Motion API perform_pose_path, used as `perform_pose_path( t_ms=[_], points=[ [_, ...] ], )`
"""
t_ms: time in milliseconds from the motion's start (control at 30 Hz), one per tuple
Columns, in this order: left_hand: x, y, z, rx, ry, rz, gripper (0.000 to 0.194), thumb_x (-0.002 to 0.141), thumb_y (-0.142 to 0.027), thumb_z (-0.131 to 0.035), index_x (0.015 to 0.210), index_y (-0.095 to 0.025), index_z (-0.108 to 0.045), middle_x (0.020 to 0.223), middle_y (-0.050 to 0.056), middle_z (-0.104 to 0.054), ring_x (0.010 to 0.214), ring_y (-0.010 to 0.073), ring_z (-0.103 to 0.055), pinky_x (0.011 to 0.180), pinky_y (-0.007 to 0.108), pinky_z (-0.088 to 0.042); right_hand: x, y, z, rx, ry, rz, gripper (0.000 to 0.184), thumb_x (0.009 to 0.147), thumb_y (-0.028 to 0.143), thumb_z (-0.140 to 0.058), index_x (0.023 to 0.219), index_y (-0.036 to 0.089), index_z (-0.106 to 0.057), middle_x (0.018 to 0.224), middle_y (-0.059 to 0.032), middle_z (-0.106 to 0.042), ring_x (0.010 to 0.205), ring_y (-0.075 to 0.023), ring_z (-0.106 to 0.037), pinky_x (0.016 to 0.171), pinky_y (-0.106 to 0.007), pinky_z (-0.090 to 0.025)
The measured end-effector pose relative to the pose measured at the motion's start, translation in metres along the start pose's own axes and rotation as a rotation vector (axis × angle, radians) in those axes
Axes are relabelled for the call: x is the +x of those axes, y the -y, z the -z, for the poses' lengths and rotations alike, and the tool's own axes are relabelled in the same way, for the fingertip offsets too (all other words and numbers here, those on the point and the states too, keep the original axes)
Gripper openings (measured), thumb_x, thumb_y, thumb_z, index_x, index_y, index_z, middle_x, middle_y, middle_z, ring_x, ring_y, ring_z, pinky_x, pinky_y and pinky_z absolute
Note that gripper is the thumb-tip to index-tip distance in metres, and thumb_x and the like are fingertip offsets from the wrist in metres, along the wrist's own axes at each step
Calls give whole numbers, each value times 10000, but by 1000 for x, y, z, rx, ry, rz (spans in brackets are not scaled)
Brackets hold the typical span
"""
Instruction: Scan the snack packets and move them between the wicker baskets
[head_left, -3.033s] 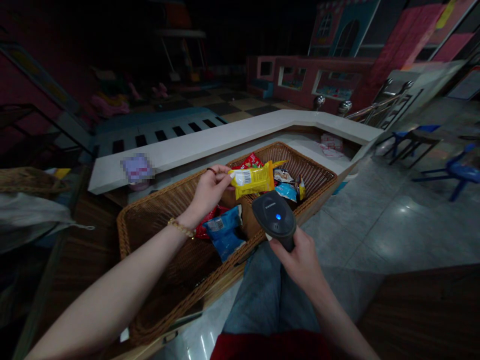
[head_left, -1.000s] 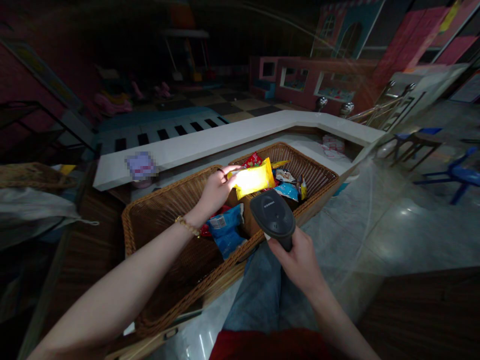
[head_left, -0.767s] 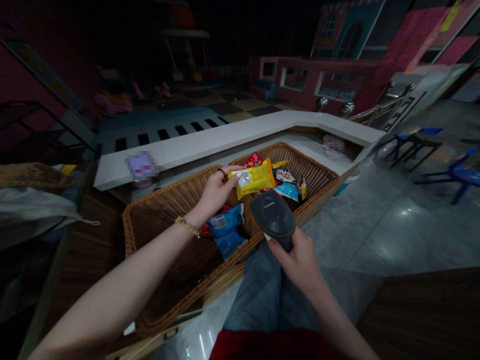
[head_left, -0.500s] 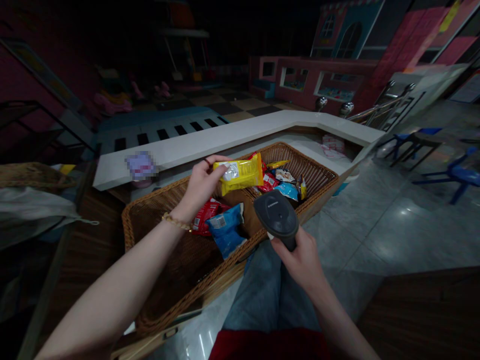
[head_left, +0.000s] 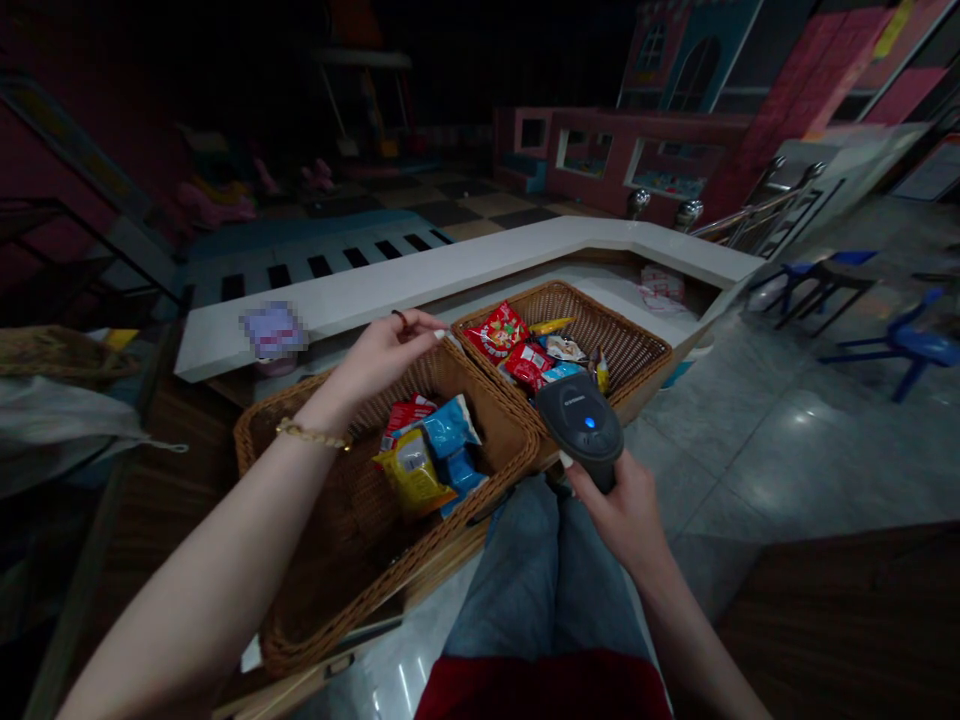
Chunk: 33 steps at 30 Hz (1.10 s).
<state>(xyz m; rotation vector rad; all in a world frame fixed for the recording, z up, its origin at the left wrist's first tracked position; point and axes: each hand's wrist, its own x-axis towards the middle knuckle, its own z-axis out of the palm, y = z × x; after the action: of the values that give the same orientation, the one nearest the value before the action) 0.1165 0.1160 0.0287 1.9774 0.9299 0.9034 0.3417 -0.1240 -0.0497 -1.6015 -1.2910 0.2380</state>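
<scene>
My left hand (head_left: 386, 355) hovers above the back of the near wicker basket (head_left: 251, 470), fingers stretched out and nothing in them. Below it in that basket lie a yellow snack bag (head_left: 414, 475), blue snack bags (head_left: 451, 428) and a red snack bag (head_left: 405, 415), partly overlapping. My right hand (head_left: 619, 500) grips a dark barcode scanner (head_left: 577, 415) with a blue light on its top. Just beyond the scanner, the far wicker basket (head_left: 637, 350) holds a red bag (head_left: 495, 332), a thin yellow packet (head_left: 551, 326) and several other packets.
A white counter ledge (head_left: 450, 262) runs behind the baskets, with a blurred purple item (head_left: 274, 330) at its left. To the left lies a whitish cloth bag (head_left: 67, 430). Blue stools (head_left: 911, 340) stand on the tiled floor at right. My knees are below the baskets.
My left hand has let go of the yellow snack bag, which now lies in the near basket, and is drawn back to the left. The scanner moved slightly right; its blue light is on again.
</scene>
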Motion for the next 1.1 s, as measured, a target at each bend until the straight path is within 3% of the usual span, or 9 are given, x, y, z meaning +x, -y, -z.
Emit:
perform_pose_path(
  t_ms=[167,267,367,467,567,667,800,967,1100],
  points=[
    [25,-3,-33,259,122,-54,202,824,-308,-681,981,-197,-742,945,74,-752,829,223,-667,857,388,-534,-3,1,-5,42,46,24,67,861,287,-598,871,229,-630,750,-17,-710,673,-213,-674,632,-293,-530],
    [42,-4,-61,515,119,-90,140,798,-319,-706,827,-191,-757,930,114,-734,951,312,-653,994,485,-460,-3,2,-7,76,57,45,60,851,270,-601,880,222,-624,766,-19,-714,681,-208,-678,644,-286,-533],
    [54,-4,-91,737,145,-88,248,816,-388,-717,723,-160,-743,972,176,-722,1119,408,-599,1056,544,-383,-2,3,-6,87,59,31,62,848,261,-599,889,221,-626,765,-18,-715,681,-207,-677,640,-282,-531],
    [59,-3,-115,909,203,-77,281,825,-410,-730,739,-143,-751,1031,207,-729,1171,423,-570,1050,544,-361,-1,3,-4,99,67,23,65,851,254,-594,896,225,-632,783,-21,-721,707,-211,-683,663,-287,-542],
    [61,-3,-126,984,223,-92,193,801,-340,-760,766,-150,-750,1051,211,-738,1157,419,-578,1010,541,-381,-1,2,-2,102,61,19,66,855,248,-596,903,223,-634,800,-25,-727,720,-214,-687,680,-295,-549],
    [63,-5,-126,901,199,-38,146,757,-242,-780,668,-167,-692,940,184,-742,1091,405,-619,972,522,-414,-2,0,-2,95,55,18,71,853,245,-603,910,218,-635,817,-30,-733,727,-214,-693,681,-294,-550],
    [64,-13,-114,565,159,137,216,747,-166,-747,607,-201,-587,697,73,-664,805,278,-659,813,398,-470,-2,-2,-3,94,39,31,75,853,250,-603,912,216,-635,803,-28,-732,714,-212,-696,660,-285,-545],
    [47,-21,-90,212,-4,43,164,799,-116,-655,732,-201,-532,681,-1,-623,619,142,-561,624,277,-428,-2,-1,-4,97,29,61,75,853,251,-607,914,218,-637,799,-26,-734,713,-213,-702,660,-286,-548],
    [23,-21,-69,-105,-35,78,161,804,-82,-638,770,-193,-526,660,-18,-624,591,104,-566,590,228,-435,-3,0,-4,87,8,72,77,853,248,-605,917,223,-640,800,-25,-738,705,-215,-704,654,-289,-549]
  ],
)
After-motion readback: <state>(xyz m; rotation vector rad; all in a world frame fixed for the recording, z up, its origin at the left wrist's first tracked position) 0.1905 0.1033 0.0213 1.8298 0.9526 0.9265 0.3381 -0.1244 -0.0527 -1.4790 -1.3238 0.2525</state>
